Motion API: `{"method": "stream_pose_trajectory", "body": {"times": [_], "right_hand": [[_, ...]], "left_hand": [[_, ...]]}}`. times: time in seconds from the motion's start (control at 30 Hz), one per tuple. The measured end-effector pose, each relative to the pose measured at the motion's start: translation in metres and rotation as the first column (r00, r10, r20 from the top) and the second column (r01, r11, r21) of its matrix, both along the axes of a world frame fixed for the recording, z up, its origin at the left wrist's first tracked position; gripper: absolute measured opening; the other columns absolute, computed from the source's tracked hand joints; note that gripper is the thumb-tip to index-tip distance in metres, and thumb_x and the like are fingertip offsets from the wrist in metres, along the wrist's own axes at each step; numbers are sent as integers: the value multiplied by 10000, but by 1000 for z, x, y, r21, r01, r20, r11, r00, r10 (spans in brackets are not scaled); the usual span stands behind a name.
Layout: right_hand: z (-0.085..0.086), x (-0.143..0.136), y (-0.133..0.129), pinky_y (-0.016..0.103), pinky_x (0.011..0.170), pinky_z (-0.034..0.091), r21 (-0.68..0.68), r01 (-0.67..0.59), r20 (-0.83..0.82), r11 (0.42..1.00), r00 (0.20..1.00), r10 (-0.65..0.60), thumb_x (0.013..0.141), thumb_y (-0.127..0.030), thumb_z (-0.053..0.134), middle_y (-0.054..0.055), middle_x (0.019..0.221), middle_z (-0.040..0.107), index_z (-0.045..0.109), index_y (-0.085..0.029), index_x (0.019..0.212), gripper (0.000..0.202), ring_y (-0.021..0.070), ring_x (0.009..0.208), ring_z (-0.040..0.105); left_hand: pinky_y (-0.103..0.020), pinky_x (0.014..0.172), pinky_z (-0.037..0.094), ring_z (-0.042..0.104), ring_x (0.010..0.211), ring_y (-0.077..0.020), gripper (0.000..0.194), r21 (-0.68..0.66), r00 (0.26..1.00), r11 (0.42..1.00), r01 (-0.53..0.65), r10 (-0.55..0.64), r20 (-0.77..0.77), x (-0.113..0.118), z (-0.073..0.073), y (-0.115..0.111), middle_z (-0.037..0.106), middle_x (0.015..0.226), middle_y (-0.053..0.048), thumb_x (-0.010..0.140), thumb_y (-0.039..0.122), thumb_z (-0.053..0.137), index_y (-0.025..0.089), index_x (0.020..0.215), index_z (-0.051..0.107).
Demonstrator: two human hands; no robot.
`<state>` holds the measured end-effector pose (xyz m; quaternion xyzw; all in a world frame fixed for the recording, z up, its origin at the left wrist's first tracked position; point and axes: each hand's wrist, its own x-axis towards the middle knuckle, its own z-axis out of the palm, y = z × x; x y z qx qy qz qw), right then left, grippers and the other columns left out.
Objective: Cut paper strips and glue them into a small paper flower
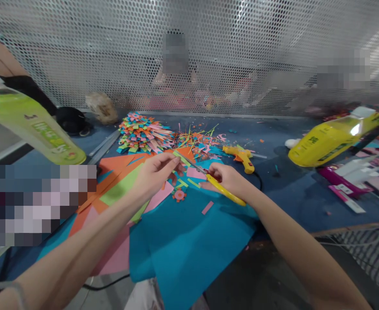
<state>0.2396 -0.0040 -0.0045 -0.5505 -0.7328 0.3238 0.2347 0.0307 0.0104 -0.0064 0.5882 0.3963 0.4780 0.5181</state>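
Note:
Yellow-handled scissors are gripped in my right hand, their blades pointing up and left toward my other hand. Between the fingertips of my left hand is a light green strip, which meets the blade tips. Just below the hands lies a small pink and orange gear-shaped piece. A short pink strip rests on a large blue sheet. Orange, green and pink sheets spread under my left forearm.
Behind my hands stands a multicoloured bundle of folded strips beside scattered scraps. A yellow glue gun lies to the right. A green-labelled bottle is at left, a yellow bottle at right. Perforated metal backs the table.

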Motion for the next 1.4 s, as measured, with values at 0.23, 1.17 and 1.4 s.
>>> {"method": "stream_pose_trajectory", "body": {"times": [0.23, 1.17, 1.4], "right_hand": [[-9, 3, 8, 227, 484, 255, 63, 70, 9, 996, 997, -70, 622, -472, 678, -57, 555, 383, 396, -200, 649, 394, 91, 544, 323], [-15, 17, 28, 281, 508, 303, 255, 318, 429, 913, 809, -402, 705, -588, 534, 80, 724, 600, 503, -184, 809, 419, 218, 662, 561], [-15, 17, 28, 311, 549, 353, 267, 307, 447, 913, 800, -400, 695, -631, 540, 124, 817, 639, 514, -172, 884, 497, 286, 773, 607]], "left_hand": [[-202, 442, 437, 571, 555, -102, 247, 15, 995, 999, 36, -37, 95, 10, -6, 17, 638, 665, -23, 751, 387, 629, 150, 705, 582], [-241, 620, 391, 560, 675, -148, 247, 380, 710, 896, 230, 112, -695, -15, -15, 49, 624, 703, -21, 839, 344, 434, 186, 713, 577], [-356, 739, 338, 527, 884, -235, 286, 425, 268, 747, 511, 331, -905, -24, -24, 53, 629, 853, -79, 870, 293, 359, 189, 807, 618]]}}
